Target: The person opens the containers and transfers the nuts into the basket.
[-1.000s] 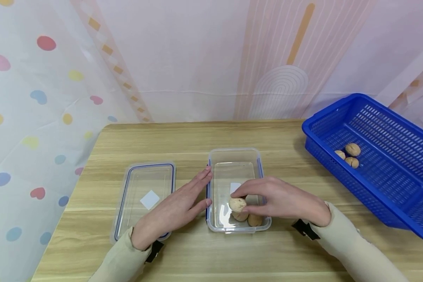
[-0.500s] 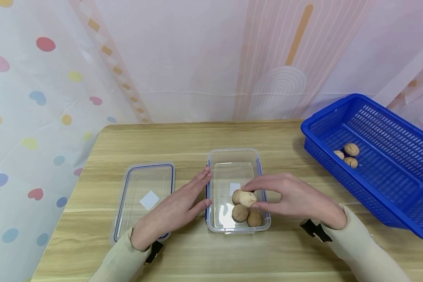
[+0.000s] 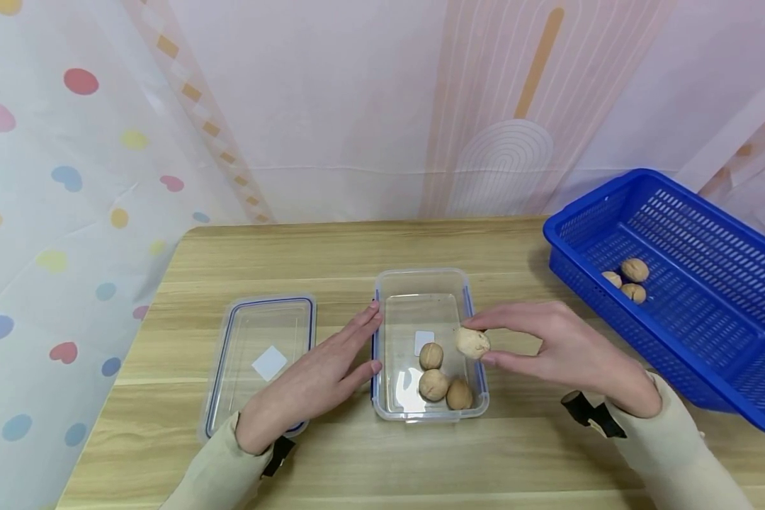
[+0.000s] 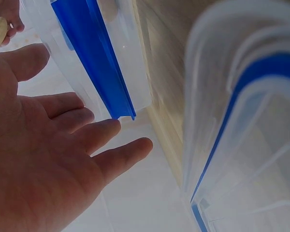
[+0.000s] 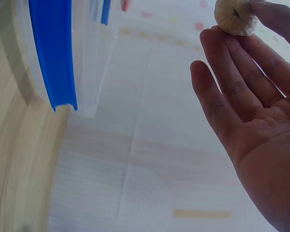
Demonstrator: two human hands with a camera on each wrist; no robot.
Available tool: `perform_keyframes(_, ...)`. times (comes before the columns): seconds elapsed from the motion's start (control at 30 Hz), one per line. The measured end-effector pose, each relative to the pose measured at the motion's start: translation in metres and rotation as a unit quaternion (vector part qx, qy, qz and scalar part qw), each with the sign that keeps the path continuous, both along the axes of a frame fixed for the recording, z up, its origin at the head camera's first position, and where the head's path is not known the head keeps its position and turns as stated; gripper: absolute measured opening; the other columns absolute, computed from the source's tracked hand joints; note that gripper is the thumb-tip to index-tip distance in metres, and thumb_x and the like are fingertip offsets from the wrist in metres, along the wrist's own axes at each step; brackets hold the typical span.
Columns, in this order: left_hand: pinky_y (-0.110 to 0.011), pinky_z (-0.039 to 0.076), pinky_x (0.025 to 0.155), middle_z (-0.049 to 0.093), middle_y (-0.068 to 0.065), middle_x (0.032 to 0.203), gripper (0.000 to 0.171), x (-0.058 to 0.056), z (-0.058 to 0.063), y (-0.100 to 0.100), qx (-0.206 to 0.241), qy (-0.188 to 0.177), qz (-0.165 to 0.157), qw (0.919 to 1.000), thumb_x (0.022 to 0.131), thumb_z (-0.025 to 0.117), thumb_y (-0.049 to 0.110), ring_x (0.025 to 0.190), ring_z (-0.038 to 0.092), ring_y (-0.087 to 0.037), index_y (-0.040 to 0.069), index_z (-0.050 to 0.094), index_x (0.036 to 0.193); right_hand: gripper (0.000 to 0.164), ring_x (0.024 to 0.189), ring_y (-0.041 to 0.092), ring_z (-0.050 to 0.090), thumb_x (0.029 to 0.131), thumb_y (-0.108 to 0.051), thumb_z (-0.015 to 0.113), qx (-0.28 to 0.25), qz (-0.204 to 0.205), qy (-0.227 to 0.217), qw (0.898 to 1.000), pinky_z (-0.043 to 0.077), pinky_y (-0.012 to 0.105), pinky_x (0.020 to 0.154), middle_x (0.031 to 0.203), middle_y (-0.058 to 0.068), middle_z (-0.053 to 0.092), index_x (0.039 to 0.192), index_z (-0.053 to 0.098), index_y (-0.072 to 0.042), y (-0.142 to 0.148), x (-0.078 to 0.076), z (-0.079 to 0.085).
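Between thumb and fingertips, my right hand [image 3: 551, 347] pinches a pale walnut [image 3: 472, 343] over the right rim of a clear plastic box [image 3: 421, 273]. That walnut [image 5: 235, 17] also shows at the top of the right wrist view. Three browner walnuts lie in the box: one near a white label [image 3: 423, 343], a second walnut [image 3: 433, 384] below it and a third walnut [image 3: 460, 394] in the near right corner. My left hand [image 3: 312, 375] has its fingers extended, fingertips right at the box's left side by the blue clip [image 4: 94, 58].
A clear lid [image 3: 269, 319] with a blue seal lies left of the box, partly behind the left hand. At the right stands a blue plastic basket [image 3: 695, 304] with three walnuts [image 3: 634, 270] in it. A patterned cloth [image 3: 344, 106] hangs behind the wooden table [image 3: 331, 248].
My right hand has moved right and up with the pale walnut, from inside the box to its right rim. The walnut by the label has come into view. The left hand stays put.
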State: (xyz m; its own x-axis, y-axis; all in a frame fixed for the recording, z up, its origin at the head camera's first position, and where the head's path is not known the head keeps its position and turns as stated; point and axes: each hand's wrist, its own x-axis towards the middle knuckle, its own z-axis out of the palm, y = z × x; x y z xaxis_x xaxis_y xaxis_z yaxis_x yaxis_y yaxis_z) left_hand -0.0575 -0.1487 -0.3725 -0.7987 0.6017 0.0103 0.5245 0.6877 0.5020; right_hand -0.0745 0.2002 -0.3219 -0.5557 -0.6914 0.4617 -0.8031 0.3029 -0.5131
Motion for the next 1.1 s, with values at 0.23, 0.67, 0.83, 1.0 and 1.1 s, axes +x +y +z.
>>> perform_keyframes(0.23, -0.051, 0.029, 0.122, 0.016, -0.009, 0.172, 0.068, 0.0, 0.0, 0.0, -0.002, -0.001, -0.001, 1.0, 0.108, 0.056, 0.034, 0.155, 0.024, -0.027, -0.001, 0.031, 0.161, 0.041, 0.109, 0.016, 0.072, 0.086, -0.009, 0.084, 0.003, -0.037, 0.004, 0.999, 0.053, 0.017, 0.095, 0.121, -0.002, 0.075, 0.126, 0.074, -0.014, 0.016, 0.003, 0.01)
perform_keyframes(0.67, -0.048, 0.03, 0.122, 0.017, -0.008, 0.172, 0.068, 0.001, 0.001, -0.001, -0.008, 0.0, 0.005, 1.0, 0.108, 0.056, 0.035, 0.154, 0.026, -0.027, 0.002, 0.03, 0.162, 0.034, 0.118, 0.004, 0.064, 0.097, -0.029, 0.076, -0.04, -0.077, 0.022, 0.996, 0.046, 0.015, 0.102, 0.122, -0.001, 0.074, 0.124, 0.075, -0.009, 0.043, 0.005, 0.017)
perform_keyframes(0.83, -0.049, 0.03, 0.122, 0.016, -0.008, 0.172, 0.068, 0.0, 0.0, -0.001, -0.008, 0.002, 0.003, 1.0, 0.108, 0.055, 0.036, 0.155, 0.026, -0.027, 0.003, 0.029, 0.162, 0.035, 0.115, 0.002, 0.064, 0.092, -0.022, 0.082, -0.036, -0.111, 0.024, 0.993, 0.045, 0.014, 0.098, 0.121, -0.003, 0.075, 0.124, 0.076, -0.01, 0.054, 0.006, 0.02)
perform_keyframes(1.0, -0.051, 0.03, 0.122, 0.016, -0.007, 0.172, 0.067, 0.0, 0.001, -0.001, -0.011, -0.001, 0.002, 0.9999, 0.109, 0.054, 0.035, 0.155, 0.025, -0.027, 0.003, 0.029, 0.163, 0.037, 0.113, 0.002, 0.065, 0.09, -0.014, 0.082, -0.026, -0.119, 0.037, 0.992, 0.047, 0.011, 0.093, 0.119, 0.0, 0.076, 0.125, 0.075, -0.008, 0.064, 0.006, 0.025)
perform_keyframes(1.1, -0.052, 0.03, 0.121, 0.016, -0.008, 0.172, 0.068, 0.0, 0.001, -0.001, -0.012, 0.0, 0.003, 0.9999, 0.109, 0.054, 0.035, 0.155, 0.025, -0.027, 0.002, 0.029, 0.162, 0.035, 0.113, -0.001, 0.065, 0.096, -0.024, 0.078, -0.022, -0.125, 0.046, 0.991, 0.047, 0.009, 0.09, 0.119, 0.001, 0.076, 0.126, 0.075, -0.006, 0.07, 0.006, 0.026)
